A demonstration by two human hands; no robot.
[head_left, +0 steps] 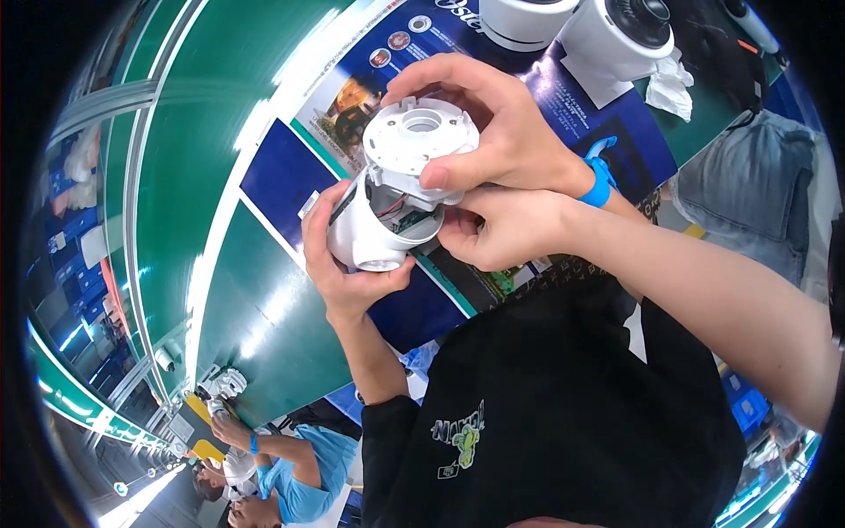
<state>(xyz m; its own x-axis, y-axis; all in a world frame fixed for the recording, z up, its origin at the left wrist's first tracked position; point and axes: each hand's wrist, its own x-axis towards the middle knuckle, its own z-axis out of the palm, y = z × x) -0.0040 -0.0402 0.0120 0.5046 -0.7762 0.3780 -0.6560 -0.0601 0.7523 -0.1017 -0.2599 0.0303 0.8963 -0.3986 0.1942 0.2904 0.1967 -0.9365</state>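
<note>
My left hand [339, 255] is wrapped round a white rounded plastic housing [365, 233], thumb near its lower end. The housing's open side shows wires and a dark green part inside. At its upper end sits a round white disc-shaped part [412, 145] with a central hole. My right hand [493, 119], wearing a blue wrist strap, grips this disc, fingers behind and thumb on its near edge. A co-worker's hand [502, 233] reaches in from the right, fingers curled against the housing's right side. Whatever that hand may pinch is hidden.
Beneath lies a printed blue sheet [286, 189] on the green table [273, 308]. Two white appliance bodies [607, 44] stand at the far right, with a crumpled white wrapper [671, 85] beside them. Other people [295, 475] sit along the table at lower left.
</note>
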